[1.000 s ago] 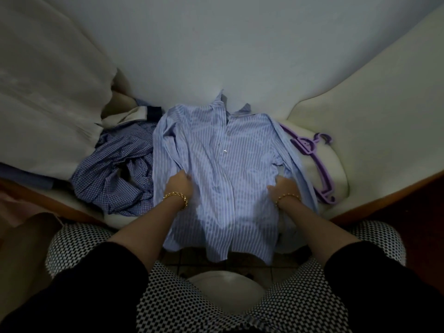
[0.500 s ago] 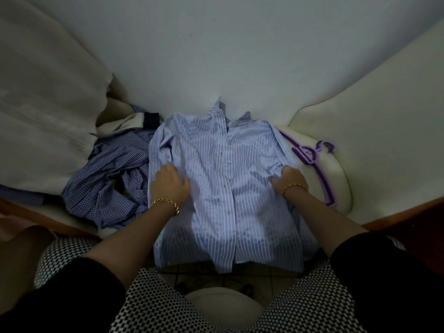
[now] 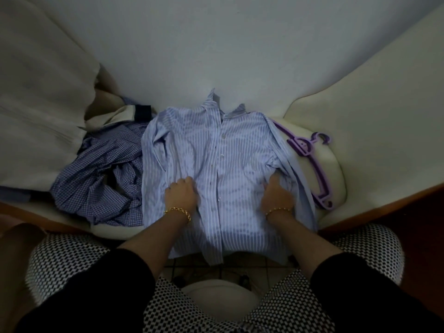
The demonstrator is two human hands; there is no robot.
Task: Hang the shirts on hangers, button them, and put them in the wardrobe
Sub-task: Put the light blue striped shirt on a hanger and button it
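A pale blue striped shirt [image 3: 223, 150] lies front up on a cream cushion [image 3: 336, 179], with its collar at 12 o'clock and its hem hanging off at 6. The left hand [image 3: 180, 195] and right hand [image 3: 276, 195], set apart, curl into its fabric. Half a second ago both hands sat wider apart and nearer the collar.

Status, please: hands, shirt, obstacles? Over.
Left hand and right hand grip striped shirt. Shirt flat, front up. Hanger at its right, checked shirt at its left.
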